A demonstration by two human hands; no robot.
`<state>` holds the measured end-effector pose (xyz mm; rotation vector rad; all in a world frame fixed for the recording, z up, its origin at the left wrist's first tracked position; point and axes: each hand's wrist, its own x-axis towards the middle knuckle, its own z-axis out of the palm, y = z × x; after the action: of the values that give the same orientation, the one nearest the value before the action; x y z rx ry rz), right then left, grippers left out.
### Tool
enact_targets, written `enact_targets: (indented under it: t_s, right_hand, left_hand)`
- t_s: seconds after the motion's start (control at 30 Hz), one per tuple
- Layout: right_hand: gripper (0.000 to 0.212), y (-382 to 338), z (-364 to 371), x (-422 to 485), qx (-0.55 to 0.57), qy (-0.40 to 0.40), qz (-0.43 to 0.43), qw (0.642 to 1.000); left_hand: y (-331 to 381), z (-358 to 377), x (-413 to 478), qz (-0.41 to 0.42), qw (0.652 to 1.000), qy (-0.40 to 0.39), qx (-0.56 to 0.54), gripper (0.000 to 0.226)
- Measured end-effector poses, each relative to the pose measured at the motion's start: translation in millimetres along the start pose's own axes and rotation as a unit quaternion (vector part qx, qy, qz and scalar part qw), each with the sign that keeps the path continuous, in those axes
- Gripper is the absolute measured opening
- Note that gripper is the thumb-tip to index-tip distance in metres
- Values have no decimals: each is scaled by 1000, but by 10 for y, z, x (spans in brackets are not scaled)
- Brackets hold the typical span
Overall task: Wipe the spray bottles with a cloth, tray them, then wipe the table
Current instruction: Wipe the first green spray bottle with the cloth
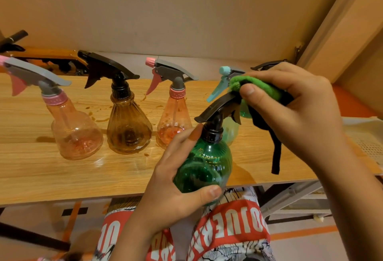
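My left hand (172, 190) grips a dark green spray bottle (204, 165) with a black trigger head, held above the table's front edge. My right hand (294, 107) pinches a green cloth (257, 86) with a black edge against the back of that trigger head. On the wooden table (62, 173) stand a pink bottle (74, 128) at the left, a brown bottle (128, 126) with a black head, and a second pink bottle (174, 120). A light green bottle with a teal trigger (221, 82) stands behind the held one, mostly hidden.
A white perforated tray (364, 136) lies at the table's right end. Brown stains (99, 113) mark the tabletop between the bottles. A wall runs close behind the table, and an orange and black object (51, 57) lies at the back left.
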<state>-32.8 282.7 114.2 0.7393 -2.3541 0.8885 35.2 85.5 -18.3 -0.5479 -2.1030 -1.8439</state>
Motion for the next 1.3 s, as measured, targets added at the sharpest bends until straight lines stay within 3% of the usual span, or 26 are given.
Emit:
enact_targets:
  t_s: [0.23,0.37,0.53,0.67,0.8,0.97,1.07,1.3]
  right_hand:
    - [24,-42,22,-43,29,-37,-1,999]
    - [24,7,22,0,29,-7,11,1000]
    - [29,-90,149,-100,48,-31,-42,997]
    - [28,-57,150,-77,44,-13,-31,998]
    - [30,-92,186,-109,38,-48,-88,994]
    - [31,-34,227,-122,0,-5,-107,994]
    - [34,-19,261,-155,-8,-25,-154,988]
    - [34,-10,257,-157,-15,-18,-146,989]
  left_hand:
    - [-5,9,1,9,1000,-1,-10,87]
    - [-16,1,-10,8,1000,18,-3,81]
    - [9,-9,-11,6,1000,16,-6,80]
    - [20,-4,-14,-1,1000,9,-3,80]
    - [12,-29,-35,-26,999,17,22,81]
    - [17,-27,-26,-7,999,5,31,81]
    - [1,-40,-44,-24,999,16,42,82]
    - [21,-34,-42,-32,999,13,40,81]
